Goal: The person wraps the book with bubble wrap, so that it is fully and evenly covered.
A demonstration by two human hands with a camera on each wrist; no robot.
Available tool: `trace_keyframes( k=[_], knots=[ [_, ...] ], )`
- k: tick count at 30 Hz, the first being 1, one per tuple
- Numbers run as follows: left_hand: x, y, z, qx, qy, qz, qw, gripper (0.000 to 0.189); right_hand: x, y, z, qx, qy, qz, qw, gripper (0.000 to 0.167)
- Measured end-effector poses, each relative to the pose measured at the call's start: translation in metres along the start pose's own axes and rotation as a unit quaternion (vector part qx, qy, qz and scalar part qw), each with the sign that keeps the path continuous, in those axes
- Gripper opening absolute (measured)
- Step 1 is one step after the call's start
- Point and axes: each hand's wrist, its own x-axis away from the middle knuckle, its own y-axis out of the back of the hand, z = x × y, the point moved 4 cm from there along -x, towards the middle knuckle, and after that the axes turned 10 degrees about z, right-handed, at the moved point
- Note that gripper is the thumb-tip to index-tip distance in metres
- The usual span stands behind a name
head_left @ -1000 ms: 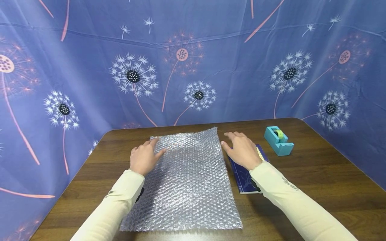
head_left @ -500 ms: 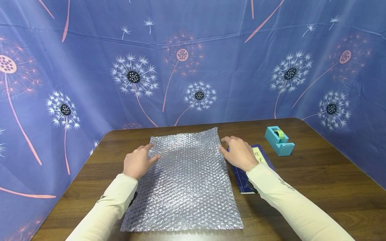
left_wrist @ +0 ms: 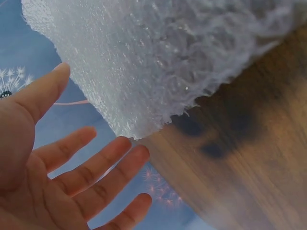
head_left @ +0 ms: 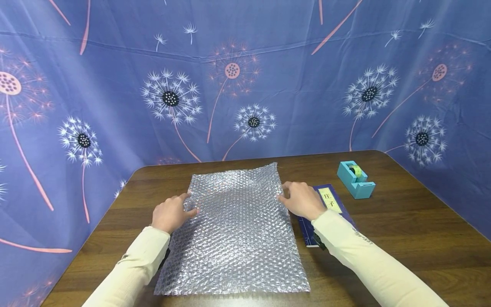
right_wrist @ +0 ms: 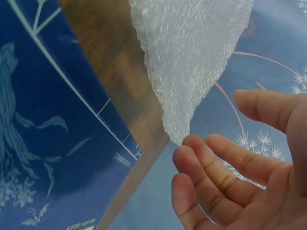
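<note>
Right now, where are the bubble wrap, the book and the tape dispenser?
bubble wrap (head_left: pixel 238 230): head view, middle of the sheet.
book (head_left: pixel 329 199): head view, yellow title label on the cover.
tape dispenser (head_left: pixel 355 179): head view, teal body.

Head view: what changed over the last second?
Both hands slid back toward the person along the bubble wrap edges: left hand leftward, right hand uncovering the book label. Nothing gripped. Wrap, book and tape dispenser stayed put.

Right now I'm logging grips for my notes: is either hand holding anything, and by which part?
Nothing is held. The left hand and right hand are open, fingertips at the bubble wrap sheet's left and right edges, with no fingers curled round it.
</note>
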Motion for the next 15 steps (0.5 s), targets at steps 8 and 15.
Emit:
trace_keyframes(
  k=[8, 15],
  knots=[
    [0.005, -0.004, 0.001, 0.015, 0.012, 0.039, 0.9991, 0.061, 0.003, -0.004, 0.002, 0.012, -0.021, 0.039, 0.9989, 0.041],
    [0.003, -0.009, 0.003, 0.000, 0.021, 0.067, 0.9975, 0.059, 0.005, -0.012, 0.004, 0.026, -0.014, 0.063, 0.9976, 0.048]
  ],
)
